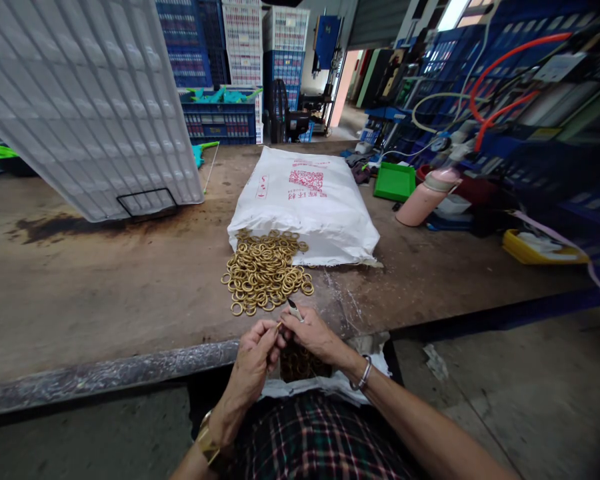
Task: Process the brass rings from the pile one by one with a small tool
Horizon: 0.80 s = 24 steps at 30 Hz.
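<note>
A heap of brass-coloured rings [265, 270] spills from the open end of a white sack [310, 200] onto the table. Just in front of the heap, my left hand [260, 350] and my right hand [313, 333] meet above the table's front edge. Their fingertips pinch a small ring, seen nearly edge-on. A small blade with a dark tip [293, 309] sticks out of my right hand. Below my hands, more dark rings [303, 363] lie in an open white bag [375, 360] at my lap.
A ribbed translucent panel [105, 107] stands on the table [105, 287] at the left. Toward the back right are a green tray [395, 181], a pink bottle [423, 200] and a yellow tray [540, 250]. Stacked crates [220, 123] stand behind the table.
</note>
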Each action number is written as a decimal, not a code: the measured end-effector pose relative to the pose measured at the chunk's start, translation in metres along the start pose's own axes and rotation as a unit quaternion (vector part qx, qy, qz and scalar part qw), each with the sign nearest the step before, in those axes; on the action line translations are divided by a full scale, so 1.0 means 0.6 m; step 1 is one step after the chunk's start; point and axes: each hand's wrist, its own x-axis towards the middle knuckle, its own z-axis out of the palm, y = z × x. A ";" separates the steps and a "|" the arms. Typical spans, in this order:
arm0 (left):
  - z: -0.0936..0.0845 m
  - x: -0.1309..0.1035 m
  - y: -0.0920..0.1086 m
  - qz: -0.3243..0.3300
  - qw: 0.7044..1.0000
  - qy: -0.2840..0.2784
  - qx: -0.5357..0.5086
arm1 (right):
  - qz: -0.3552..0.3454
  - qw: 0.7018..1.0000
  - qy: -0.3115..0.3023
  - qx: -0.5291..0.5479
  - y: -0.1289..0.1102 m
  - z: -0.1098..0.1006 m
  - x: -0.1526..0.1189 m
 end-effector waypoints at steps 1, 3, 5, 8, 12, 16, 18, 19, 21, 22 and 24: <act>0.000 0.000 -0.001 -0.002 1.000 0.002 -0.009 | -0.001 1.000 0.011 -0.015 0.001 -0.001 0.001; 0.001 0.000 -0.002 0.002 1.000 0.013 -0.019 | -0.017 0.996 0.043 -0.077 0.005 -0.003 0.001; 0.002 0.001 -0.004 0.010 0.999 0.024 -0.021 | -0.051 0.983 0.057 -0.164 0.012 -0.005 -0.001; 0.002 0.004 -0.006 0.020 0.999 0.029 -0.013 | -0.100 0.956 0.018 -0.277 0.021 -0.005 -0.009; 0.000 0.004 -0.008 0.016 0.999 0.041 -0.011 | -0.117 0.927 0.009 -0.356 0.026 0.001 -0.015; -0.001 0.002 -0.008 0.015 0.999 0.045 -0.010 | -0.123 0.920 0.023 -0.372 0.025 0.007 -0.014; -0.001 0.002 -0.009 0.020 0.999 0.047 -0.008 | -0.119 0.917 0.029 -0.379 0.026 0.010 -0.014; -0.001 0.002 -0.009 0.022 0.999 0.047 -0.006 | -0.114 0.916 0.032 -0.384 0.028 0.011 -0.013; -0.001 0.002 -0.010 0.022 0.999 0.046 -0.002 | -0.105 0.911 0.037 -0.396 0.032 0.012 -0.013; -0.001 0.002 -0.010 0.022 0.999 0.047 -0.001 | -0.103 0.909 0.039 -0.403 0.034 0.013 -0.013; 0.000 0.003 -0.011 0.024 0.998 0.052 0.000 | -0.102 0.903 0.039 -0.415 0.039 0.014 -0.012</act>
